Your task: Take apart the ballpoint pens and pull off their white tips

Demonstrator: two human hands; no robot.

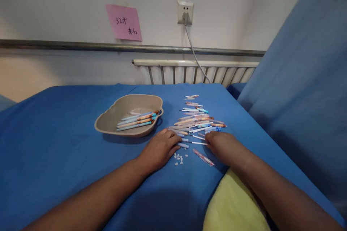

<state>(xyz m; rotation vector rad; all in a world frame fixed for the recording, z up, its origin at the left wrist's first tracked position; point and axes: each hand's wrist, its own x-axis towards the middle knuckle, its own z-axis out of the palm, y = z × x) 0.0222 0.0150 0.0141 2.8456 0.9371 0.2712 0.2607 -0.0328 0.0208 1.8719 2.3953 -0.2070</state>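
Note:
My left hand (162, 148) lies low on the blue cloth, its thumb and fingers closed around the end of a pale lilac pen barrel (183, 145). More pale barrels lie against its fingertips. To the right, my right hand (225, 147) is closed, and a thin white pen refill (199, 143) runs into its fingertips, which are partly hidden. Beyond both hands spreads a loose pile of pens (195, 121), barrels and refills. A clear, pink-patterned pen barrel (203, 157) lies between the hands, nearer to me. Small white pieces (179, 158) are scattered beside my left thumb.
A beige plastic basin (108, 121) at the left holds several assembled pens (137, 121). Yellow fabric (234, 205) is under my right forearm. A blue curtain (303, 72) hangs at the right. Behind the table are a radiator (195, 64) and a plugged-in cable (193, 52).

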